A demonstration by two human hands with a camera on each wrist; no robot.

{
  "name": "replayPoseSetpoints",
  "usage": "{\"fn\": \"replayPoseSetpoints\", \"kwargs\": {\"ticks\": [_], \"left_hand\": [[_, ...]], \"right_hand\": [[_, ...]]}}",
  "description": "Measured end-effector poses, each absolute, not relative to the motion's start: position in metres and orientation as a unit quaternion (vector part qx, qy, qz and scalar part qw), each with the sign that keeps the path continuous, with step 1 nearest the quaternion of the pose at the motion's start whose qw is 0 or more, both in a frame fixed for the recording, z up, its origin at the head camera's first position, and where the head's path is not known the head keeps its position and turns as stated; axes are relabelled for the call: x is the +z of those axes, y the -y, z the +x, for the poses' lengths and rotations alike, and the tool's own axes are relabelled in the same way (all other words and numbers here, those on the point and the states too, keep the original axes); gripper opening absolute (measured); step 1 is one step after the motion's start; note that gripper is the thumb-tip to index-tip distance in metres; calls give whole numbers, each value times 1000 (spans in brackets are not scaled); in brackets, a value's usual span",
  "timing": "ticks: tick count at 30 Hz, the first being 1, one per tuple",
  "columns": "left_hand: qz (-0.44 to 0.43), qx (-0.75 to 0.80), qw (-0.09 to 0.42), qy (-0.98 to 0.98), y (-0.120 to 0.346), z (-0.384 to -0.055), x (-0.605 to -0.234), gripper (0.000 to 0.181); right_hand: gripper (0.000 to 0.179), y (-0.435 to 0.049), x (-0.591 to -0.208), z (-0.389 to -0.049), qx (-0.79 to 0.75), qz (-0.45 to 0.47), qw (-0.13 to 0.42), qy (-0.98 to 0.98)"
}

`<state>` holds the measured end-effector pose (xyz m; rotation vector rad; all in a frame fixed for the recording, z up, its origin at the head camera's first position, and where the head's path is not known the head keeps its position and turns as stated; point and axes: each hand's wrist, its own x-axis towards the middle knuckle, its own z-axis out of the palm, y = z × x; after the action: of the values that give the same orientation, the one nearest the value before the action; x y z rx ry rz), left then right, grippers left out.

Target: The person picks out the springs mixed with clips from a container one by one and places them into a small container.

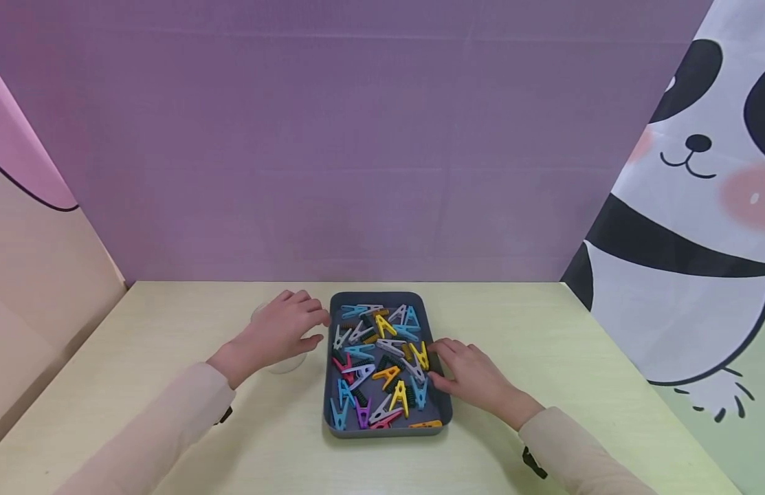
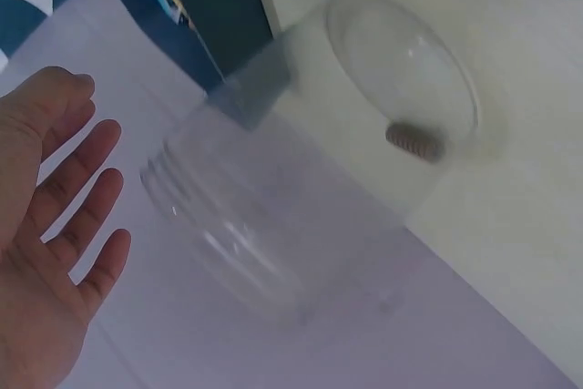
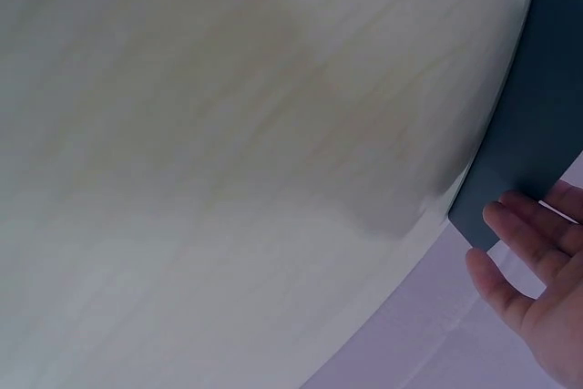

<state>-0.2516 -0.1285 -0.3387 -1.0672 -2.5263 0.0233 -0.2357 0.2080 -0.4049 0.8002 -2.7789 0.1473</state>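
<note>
A dark grey rectangular tray [image 1: 377,298] lies on the table, filled with clothespins [image 1: 399,397] in blue, yellow, white, orange, pink and purple. Small ridged dark pieces lie among them. My left hand [image 1: 282,333] hovers above the tray's left side, fingers loosely spread and holding nothing. Below it stands a clear jar [image 2: 273,198], mostly hidden by that hand in the head view; one brown ridged piece [image 2: 415,141] lies at its bottom. My right hand [image 1: 475,378] has its relaxed fingers right at the tray's right wall, fingertips against the outer side in the right wrist view.
The pale wooden table [image 1: 530,330] extends around the tray on all sides. A purple cloth backdrop [image 1: 357,151] rises behind its far edge. At the right hangs a panda-printed cloth [image 1: 685,227].
</note>
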Motion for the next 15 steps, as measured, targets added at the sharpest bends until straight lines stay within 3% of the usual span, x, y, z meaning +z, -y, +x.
{"fn": "replayPoseSetpoints", "kwargs": {"ticks": [15], "left_hand": [[-426,21,148,892,101,-240,-368,20]], "right_hand": [[44,-209,-406,-236,52,279,131,950]]}}
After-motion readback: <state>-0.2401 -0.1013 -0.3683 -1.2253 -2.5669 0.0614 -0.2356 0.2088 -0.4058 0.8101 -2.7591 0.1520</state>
